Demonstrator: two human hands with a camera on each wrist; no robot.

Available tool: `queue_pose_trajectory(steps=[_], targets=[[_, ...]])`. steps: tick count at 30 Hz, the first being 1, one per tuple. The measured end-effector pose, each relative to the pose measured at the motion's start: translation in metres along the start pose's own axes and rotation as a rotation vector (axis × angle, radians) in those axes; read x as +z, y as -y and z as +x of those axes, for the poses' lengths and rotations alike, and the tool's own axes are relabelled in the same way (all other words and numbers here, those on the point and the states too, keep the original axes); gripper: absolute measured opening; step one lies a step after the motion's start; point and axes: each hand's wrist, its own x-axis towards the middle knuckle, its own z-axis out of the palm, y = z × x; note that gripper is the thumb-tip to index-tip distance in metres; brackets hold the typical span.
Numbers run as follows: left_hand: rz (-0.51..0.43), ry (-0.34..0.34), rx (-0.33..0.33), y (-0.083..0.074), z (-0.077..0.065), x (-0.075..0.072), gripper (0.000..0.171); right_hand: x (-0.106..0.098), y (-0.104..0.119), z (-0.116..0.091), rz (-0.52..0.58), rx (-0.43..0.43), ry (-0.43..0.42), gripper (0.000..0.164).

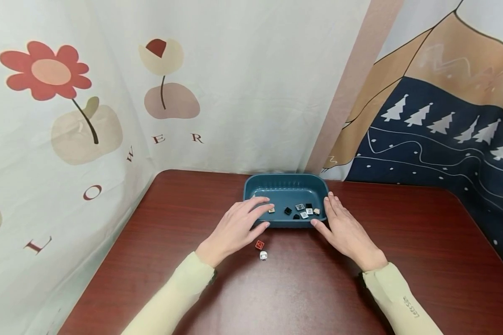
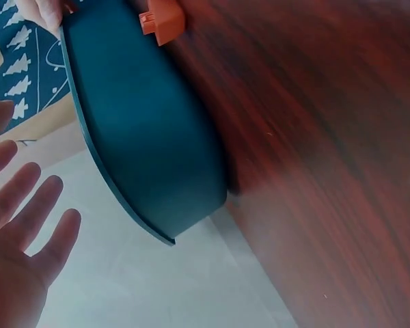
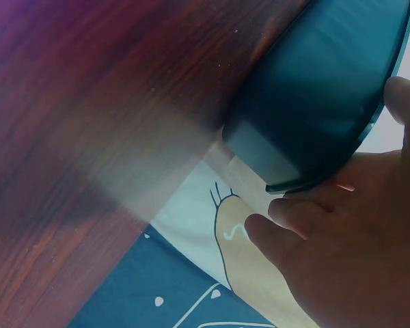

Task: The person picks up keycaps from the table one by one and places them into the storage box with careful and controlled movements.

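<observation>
A dark teal plastic tray point(image 1: 282, 224) stands at the table's back edge, with several small black, white and grey square pieces point(image 1: 303, 215) that look like keycaps, mostly toward its right. My left hand point(image 1: 236, 225) hovers over the tray's left front corner, fingers spread. In the left wrist view that hand's fingers point(image 2: 37, 205) are apart from the tray, holding nothing visible. My right hand point(image 1: 348, 232) lies against the tray's right end, fingers fairly straight along the outside. Its thumb point(image 3: 400, 99) touches the rim in the right wrist view. A red keycap point(image 1: 259, 244) and a white one point(image 1: 263, 255) lie before the tray.
The reddish-brown wooden table point(image 1: 285, 293) extends in front of the tray and to both sides. Behind it hangs a pale curtain point(image 1: 251, 93) with flower prints. A dark blue cloth point(image 1: 423, 135) with white trees hangs at the right.
</observation>
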Motion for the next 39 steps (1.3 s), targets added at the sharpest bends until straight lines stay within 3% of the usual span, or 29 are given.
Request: queue_pose_trajectory(steps=[11, 20, 30, 39], targets=[[-0.006, 0.036, 0.114, 0.000, -0.021, -0.005, 0.046, 0.000, 0.000, -0.001, -0.005, -0.004, -0.012, 0.090], [-0.046, 0.104, 0.157, 0.002, -0.036, -0.004, 0.046, 0.000, 0.001, -0.001, -0.008, -0.004, -0.005, 0.089], [0.106, 0.190, 0.337, 0.002, -0.042, -0.004, 0.043, 0.000, 0.001, 0.000, -0.016, -0.007, -0.003, 0.089], [0.109, 0.289, 0.347, -0.001, -0.042, 0.003, 0.042, 0.000, 0.001, 0.000, -0.018, -0.004, -0.002, 0.091]])
